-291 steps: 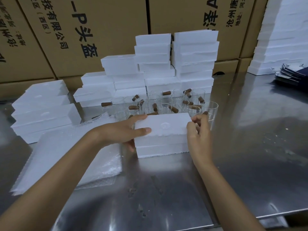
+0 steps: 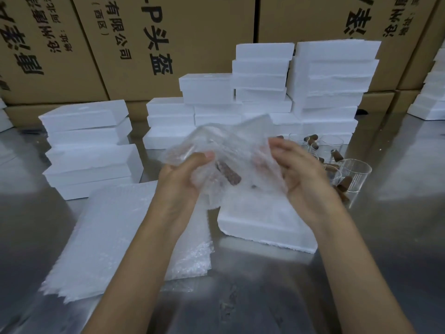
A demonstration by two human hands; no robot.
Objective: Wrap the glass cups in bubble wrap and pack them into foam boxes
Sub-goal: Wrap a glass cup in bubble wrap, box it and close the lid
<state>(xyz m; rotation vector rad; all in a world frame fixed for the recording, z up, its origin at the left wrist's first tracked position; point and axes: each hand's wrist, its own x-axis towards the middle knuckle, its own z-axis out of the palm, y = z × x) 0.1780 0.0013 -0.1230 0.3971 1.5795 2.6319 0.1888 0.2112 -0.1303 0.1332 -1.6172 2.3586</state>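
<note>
From the head camera, two hands are meeting in the middle, holding a sheet of bubble wrap up in the air. The left hand is curling its fingers round the wrap at about 9 o'clock of the bundle. A glass cup with a brown cork handle is sitting inside the wrap — only the handle is showing clearly. The right hand is cupping the wrap at 3 o'clock, its fingers bent round the edge.

Just under the hands, at 6 o'clock, a foam box is lying on the shiny metal table. More glass cups are standing at 3 o'clock, near the right hand. A pile of bubble wrap sheets is lying at 8 o'clock. Stacks of foam boxes are waiting at 12 o'clock — brown cardboard boxes are standing behind them.
</note>
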